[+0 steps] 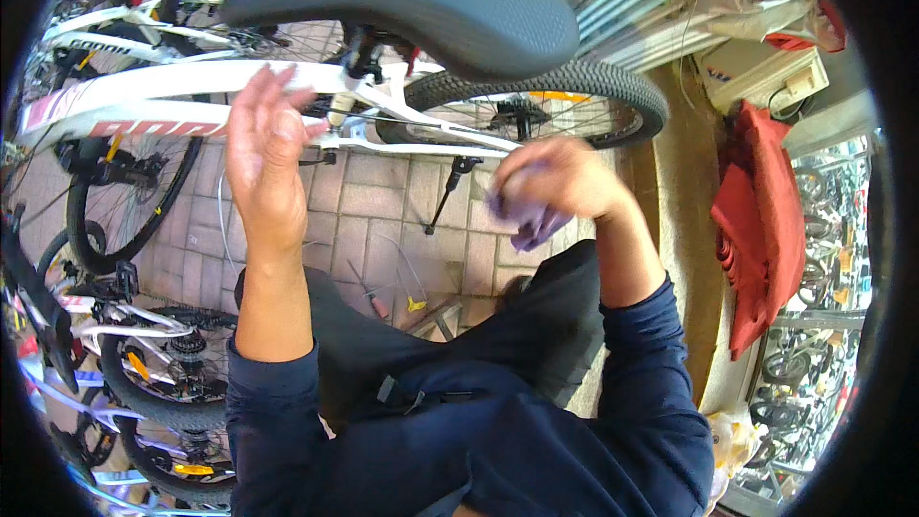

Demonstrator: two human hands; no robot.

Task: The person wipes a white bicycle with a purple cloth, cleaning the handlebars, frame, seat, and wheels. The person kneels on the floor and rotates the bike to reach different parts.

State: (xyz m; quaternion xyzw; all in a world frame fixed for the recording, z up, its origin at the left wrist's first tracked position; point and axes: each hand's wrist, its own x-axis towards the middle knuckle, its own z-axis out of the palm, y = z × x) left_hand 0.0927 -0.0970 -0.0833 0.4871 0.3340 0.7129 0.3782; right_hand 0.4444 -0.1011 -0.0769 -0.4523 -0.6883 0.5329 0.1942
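Observation:
A white bicycle frame [179, 82] stretches across the upper left in front of me, beneath a black saddle [423, 3]. My left hand [266, 129] is raised by the frame tubes with its fingers apart and nothing in it; whether it touches the frame I cannot tell. Bunched in my right hand [560, 176] is a purple cloth [535, 215], somewhat blurred, just below the rear wheel [646, 111]. Between my hands the kickstand [449, 190] points down towards the brick paving.
More bicycles [165, 359] crowd the left side. A screwdriver [377, 304] and a small yellow item [415, 304] lie on the paving [373, 183] near my legs. Folded red cloth [764, 222] lies on the right, with metal tubes [624, 11] at the upper right.

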